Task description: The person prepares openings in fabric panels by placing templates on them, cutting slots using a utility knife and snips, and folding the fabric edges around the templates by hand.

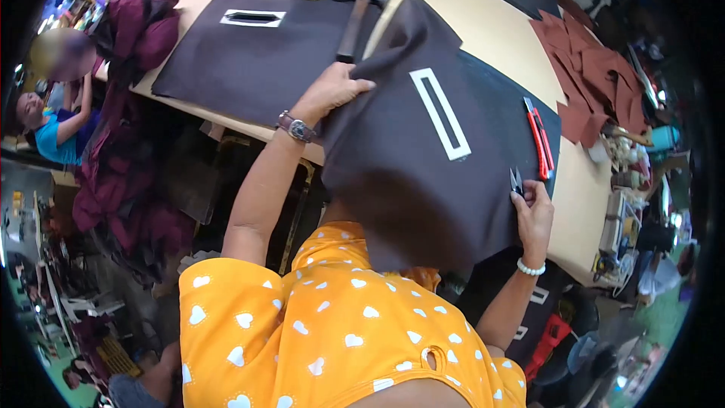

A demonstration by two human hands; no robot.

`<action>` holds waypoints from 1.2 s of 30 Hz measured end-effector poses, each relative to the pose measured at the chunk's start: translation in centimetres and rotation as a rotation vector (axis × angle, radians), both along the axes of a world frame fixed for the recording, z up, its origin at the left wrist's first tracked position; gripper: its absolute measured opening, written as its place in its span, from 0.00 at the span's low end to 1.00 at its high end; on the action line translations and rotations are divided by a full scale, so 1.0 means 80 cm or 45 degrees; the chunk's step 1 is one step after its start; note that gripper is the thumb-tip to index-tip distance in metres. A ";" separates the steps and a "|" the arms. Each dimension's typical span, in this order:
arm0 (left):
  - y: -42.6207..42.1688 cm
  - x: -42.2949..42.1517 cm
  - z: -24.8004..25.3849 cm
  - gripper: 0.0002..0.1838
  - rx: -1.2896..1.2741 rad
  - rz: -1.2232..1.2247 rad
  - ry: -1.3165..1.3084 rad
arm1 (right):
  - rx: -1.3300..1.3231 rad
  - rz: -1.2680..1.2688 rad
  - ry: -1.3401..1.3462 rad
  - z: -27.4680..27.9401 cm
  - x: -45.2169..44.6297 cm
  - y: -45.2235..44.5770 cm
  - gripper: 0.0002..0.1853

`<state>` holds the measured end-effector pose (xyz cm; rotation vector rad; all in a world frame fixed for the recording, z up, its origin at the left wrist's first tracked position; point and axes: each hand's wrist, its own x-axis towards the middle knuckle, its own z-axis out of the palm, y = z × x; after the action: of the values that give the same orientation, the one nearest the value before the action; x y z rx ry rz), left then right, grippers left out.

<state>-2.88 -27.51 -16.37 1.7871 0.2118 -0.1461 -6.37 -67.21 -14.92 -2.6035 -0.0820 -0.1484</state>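
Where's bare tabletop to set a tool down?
Biggest: tan tabletop beyond the held dark panel, left of the rust fabric. Another: the strip right of the right hand, nearer than that fabric. Crowded: around snips and red cutter; also by the left hand, near the hammer.

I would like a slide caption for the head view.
Left hand holds dark fabric; right hand holds snips near a red cutter.

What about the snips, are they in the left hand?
No, the right hand holds the snips, while the left hand grips the dark sheet.
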 end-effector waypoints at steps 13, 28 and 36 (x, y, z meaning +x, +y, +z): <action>-0.022 -0.015 0.007 0.24 -0.693 0.231 0.249 | 1.067 0.489 0.193 0.014 0.059 0.165 0.12; -0.087 -0.046 0.014 0.16 -1.076 0.285 0.314 | 1.308 0.273 0.555 -0.002 -0.038 0.169 0.18; -0.114 -0.047 0.034 0.20 -0.585 0.043 0.201 | 1.382 0.191 0.638 -0.006 -0.036 0.159 0.18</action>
<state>-6.60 -36.64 -13.66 1.3147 0.2953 -0.2883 -9.21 -54.50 -15.40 -1.4805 -0.0065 0.4089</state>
